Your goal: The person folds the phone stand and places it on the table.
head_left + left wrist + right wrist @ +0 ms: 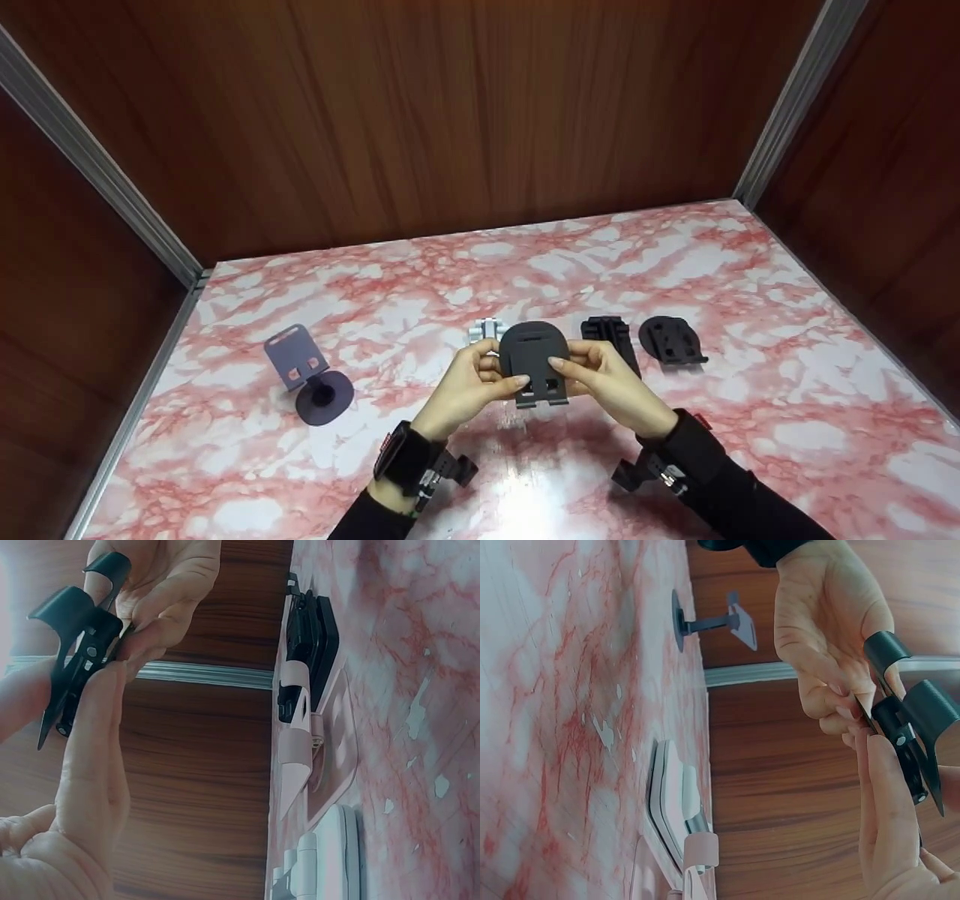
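Held up above the table in both hands is a folded black phone stand (534, 360), with a rounded plate, a slot near its top and two curved lips (64, 607) along its lower edge. My left hand (472, 379) pinches its left side, thumb across the front and fingers behind. On the opposite side my right hand (611, 379) grips it the same way, thumb on the plate. A dark hinge block (892, 720) shows between the stand's layers in the right wrist view.
Left on the marbled table (405, 315) stands an unfolded purple phone stand (322, 397). Behind my hands lie a white stand (486, 330), a pink stand (337, 742) and a black one (609, 330). A round-based black stand (669, 341) is farther right. Wood-grain panels (480, 112) enclose the table.
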A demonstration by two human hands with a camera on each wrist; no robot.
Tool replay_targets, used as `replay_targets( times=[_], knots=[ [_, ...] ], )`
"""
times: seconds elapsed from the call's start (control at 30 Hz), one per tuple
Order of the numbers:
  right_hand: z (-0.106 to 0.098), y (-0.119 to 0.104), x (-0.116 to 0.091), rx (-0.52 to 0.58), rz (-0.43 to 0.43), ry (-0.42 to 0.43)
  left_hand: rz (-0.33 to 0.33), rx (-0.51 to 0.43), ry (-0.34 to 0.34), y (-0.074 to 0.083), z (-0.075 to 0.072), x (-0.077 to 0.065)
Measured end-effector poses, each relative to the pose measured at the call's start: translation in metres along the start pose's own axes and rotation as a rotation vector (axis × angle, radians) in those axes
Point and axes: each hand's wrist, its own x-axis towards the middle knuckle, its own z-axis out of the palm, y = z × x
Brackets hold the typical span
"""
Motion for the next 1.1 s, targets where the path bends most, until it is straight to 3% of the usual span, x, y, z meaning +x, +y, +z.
replay_targets(
  times=[0.33, 0.57, 0.83, 0.97, 1.1],
  knots=[
    [0.0006, -0.0006, -0.0015, -0.013, -0.002, -0.005, -0.014, 0.027, 0.019, 0.0001, 0.0018, -0.0002],
    [0.0007, -0.0001, -0.0008, 0.039, -0.008, -0.018, 0.002, 0.001, 0.024, 0.0015, 0.002, -0.0004],
    [0.0, -0.0005, -0.0012, 0.017, 0.005, -0.027, 0.014, -0.024, 0.031, 0.0007, 0.0018, 0.0006],
    [-0.0018, -0.0022, -0.001, -0.076, 0.017, -0.031, 0.022, -0.033, 0.024, 0.0012, 0.0012, 0.0005],
    [-0.0032, -0.0056, 0.0006, -0.268, -0.013, -0.037, 0.03, -0.036, 0.019, 0.0025, 0.0002, 0.0003]
  ],
)
